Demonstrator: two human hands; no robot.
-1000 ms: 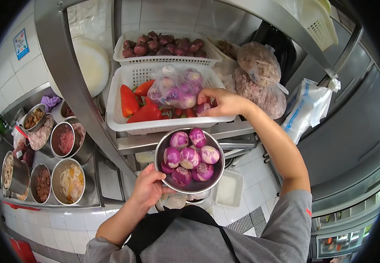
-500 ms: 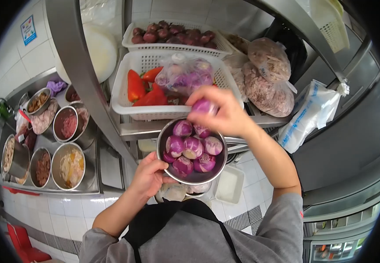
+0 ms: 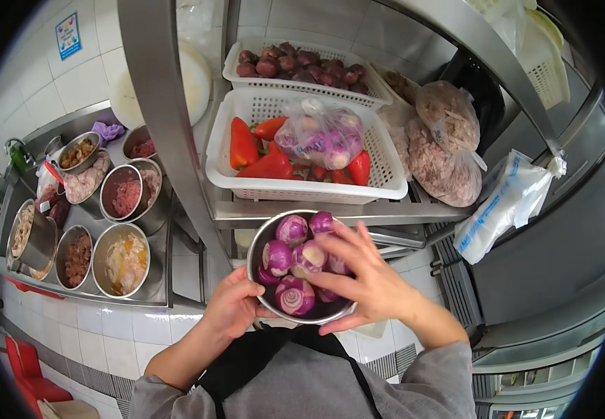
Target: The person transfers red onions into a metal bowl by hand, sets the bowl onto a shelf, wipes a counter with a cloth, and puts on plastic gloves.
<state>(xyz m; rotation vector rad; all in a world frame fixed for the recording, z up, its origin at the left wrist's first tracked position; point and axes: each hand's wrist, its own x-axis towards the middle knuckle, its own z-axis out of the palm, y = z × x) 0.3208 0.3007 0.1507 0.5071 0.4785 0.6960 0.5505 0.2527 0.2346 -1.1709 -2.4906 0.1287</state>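
Kitchen shelf (image 3: 260, 210) edging twelve o'clock.
Left hand (image 3: 231, 302) is gripping bowl (image 3: 302, 320); right hand (image 3: 376, 283) is spreading, open, over onions (image 3: 294, 297); next move probably calls for steadiness.

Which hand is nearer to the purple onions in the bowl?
Right. The right hand has its spread fingers over the onions; the left hand is outside them, gripping the left edge of the bowl.
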